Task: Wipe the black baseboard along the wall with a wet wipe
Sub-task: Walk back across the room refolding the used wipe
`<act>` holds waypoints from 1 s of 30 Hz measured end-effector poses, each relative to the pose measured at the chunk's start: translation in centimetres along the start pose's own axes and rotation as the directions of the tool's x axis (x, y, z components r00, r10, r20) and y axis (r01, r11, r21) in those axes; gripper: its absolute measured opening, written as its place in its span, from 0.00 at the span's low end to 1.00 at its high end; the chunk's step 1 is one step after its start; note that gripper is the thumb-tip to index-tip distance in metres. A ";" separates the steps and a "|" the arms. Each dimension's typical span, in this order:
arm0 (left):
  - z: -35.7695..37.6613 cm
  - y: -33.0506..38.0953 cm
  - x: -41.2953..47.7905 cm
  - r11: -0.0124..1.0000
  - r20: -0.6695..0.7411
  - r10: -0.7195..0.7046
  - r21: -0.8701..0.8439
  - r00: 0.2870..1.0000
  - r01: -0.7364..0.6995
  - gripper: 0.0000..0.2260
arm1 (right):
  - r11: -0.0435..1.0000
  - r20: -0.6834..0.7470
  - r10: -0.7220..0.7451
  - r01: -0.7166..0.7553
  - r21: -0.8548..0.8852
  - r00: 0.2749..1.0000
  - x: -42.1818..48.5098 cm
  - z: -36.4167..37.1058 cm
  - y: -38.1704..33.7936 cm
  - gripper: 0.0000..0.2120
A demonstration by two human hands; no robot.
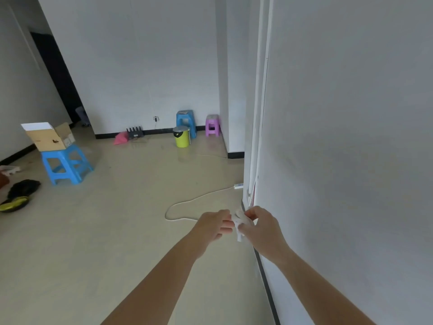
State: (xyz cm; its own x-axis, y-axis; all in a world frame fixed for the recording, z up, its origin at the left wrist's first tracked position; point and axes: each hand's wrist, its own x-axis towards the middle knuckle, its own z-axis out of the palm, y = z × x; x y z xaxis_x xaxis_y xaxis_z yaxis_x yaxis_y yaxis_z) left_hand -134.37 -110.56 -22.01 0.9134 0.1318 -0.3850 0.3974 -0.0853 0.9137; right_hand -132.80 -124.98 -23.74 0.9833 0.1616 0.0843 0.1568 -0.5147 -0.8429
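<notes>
A crumpled white wet wipe (239, 223) hangs between my two hands, above the floor beside the right wall. My right hand (263, 227) pinches its upper part with thumb and fingers. My left hand (214, 225) has its fingertips closed on the wipe's left side. The black baseboard (267, 280) runs along the foot of the right wall, just under and behind my right hand, and continues toward the bottom edge of the view.
A white cable (187, 202) loops over the beige floor ahead of my hands to a power strip (238, 186). Blue stool with a cardboard box (66, 164) stands at left; a yellow-green bin (182, 137), blue and purple stools at the far wall.
</notes>
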 end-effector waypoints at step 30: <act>-38.3 20.8 77.6 0.986 0.017 -0.116 -0.119 0.993 0.117 0.12 | 0.796 0.396 0.267 -0.433 0.423 0.878 82.5 32.6 -7.5 0.07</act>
State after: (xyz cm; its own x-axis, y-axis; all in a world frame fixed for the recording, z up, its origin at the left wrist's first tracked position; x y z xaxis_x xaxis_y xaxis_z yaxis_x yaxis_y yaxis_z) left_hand -58.61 -64.25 -27.89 0.8625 0.1236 -0.4907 0.4887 0.0488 0.8711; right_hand -55.85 -80.32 -27.76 0.8689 0.3380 -0.3616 -0.3402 -0.1230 -0.9323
